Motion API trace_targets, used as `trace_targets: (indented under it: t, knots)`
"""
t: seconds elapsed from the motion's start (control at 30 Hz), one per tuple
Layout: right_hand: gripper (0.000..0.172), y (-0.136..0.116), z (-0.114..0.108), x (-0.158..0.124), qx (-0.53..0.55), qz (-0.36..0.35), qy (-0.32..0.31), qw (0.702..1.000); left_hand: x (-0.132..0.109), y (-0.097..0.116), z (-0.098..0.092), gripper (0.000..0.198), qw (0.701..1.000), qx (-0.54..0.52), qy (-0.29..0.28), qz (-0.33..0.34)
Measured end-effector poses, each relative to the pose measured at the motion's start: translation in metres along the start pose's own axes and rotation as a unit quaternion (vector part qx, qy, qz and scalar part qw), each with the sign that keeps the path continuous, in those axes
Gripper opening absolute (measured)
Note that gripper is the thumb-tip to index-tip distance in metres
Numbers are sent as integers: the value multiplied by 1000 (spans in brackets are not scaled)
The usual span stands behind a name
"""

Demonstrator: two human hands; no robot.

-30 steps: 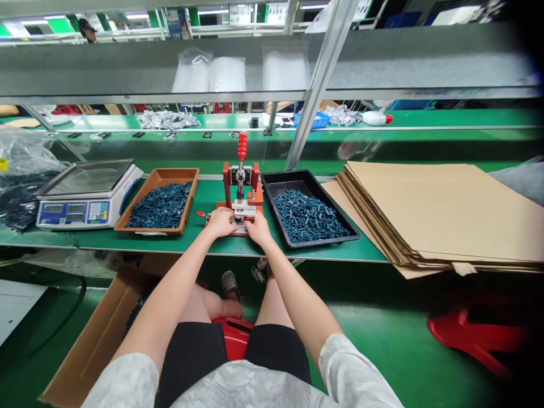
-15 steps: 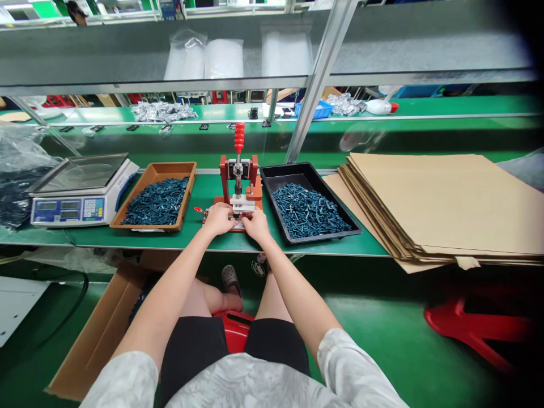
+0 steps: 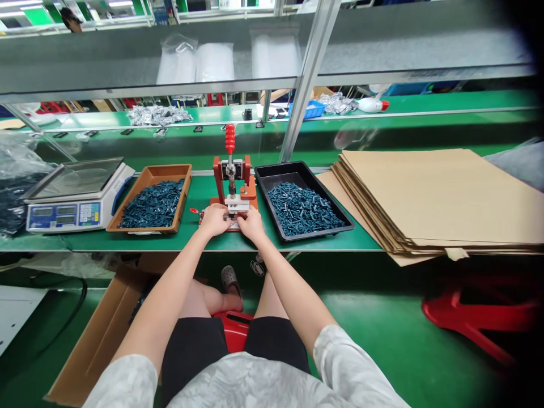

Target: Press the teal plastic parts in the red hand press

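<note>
Both hands are at the base of a red toggle press (image 3: pixel 233 187), whose red ribbed handle (image 3: pixel 230 139) stands upright. My left hand (image 3: pixel 215 220) is on the left of the press's metal fixture, fingers curled inward. From the right, my right hand (image 3: pixel 251 223) reaches the same fixture with its fingers bent together. Whatever lies between the fingertips is too small and covered to name. To the left is a brown tray (image 3: pixel 187 180) of dark blue-green plastic parts (image 3: pixel 153 205). A black tray (image 3: pixel 272 177) to the right holds similar small parts (image 3: pixel 302 209).
A digital scale (image 3: pixel 76 195) stands at the left, beside a plastic bag of dark parts (image 3: pixel 17 198). Stacked cardboard sheets (image 3: pixel 446 198) overhang the bench edge at right. A metal post (image 3: pixel 304 85) and shelf rise behind the press. A red stool (image 3: pixel 476 317) is at lower right.
The whole view has shifted slightly, so the bench things sit a little further left. Both hands stay at the press fixture, and the handle is still upright.
</note>
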State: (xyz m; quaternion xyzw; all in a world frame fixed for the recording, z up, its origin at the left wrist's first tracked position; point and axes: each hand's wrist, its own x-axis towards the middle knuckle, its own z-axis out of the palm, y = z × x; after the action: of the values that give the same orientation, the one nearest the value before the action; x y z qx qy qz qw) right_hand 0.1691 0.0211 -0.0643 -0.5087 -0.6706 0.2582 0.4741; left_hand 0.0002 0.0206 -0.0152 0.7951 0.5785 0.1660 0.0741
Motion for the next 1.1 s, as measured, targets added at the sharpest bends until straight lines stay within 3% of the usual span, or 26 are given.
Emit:
trace_targets:
  t: [0.17,0.37,0.67,0.83,0.97,1.03,1.1]
  knots:
    - [16,1,1,-5,7,-32,18,999,0,0,0,31,1000,4,0,10]
    - [18,1,2,-1,4,-6,-3,1000,0,0,0,32,1000,5,1,-3]
    - [22,-4,-1,-2,-10,-13,7,1000,-4,-3,1,26,997,38,-4,66]
    - [27,-4,-5,2,-17,-16,-9,1000,-9,0,5,23,997,31,15,70]
    - [25,-4,-5,1,-35,-25,-12,999,-27,1,11,21,989,-8,94,114]
    - [22,-4,-5,0,-37,-33,-13,999,-35,-8,10,23,976,-36,185,106]
    - [18,-3,-4,0,-40,-31,-15,999,-36,-23,4,28,950,-60,303,36]
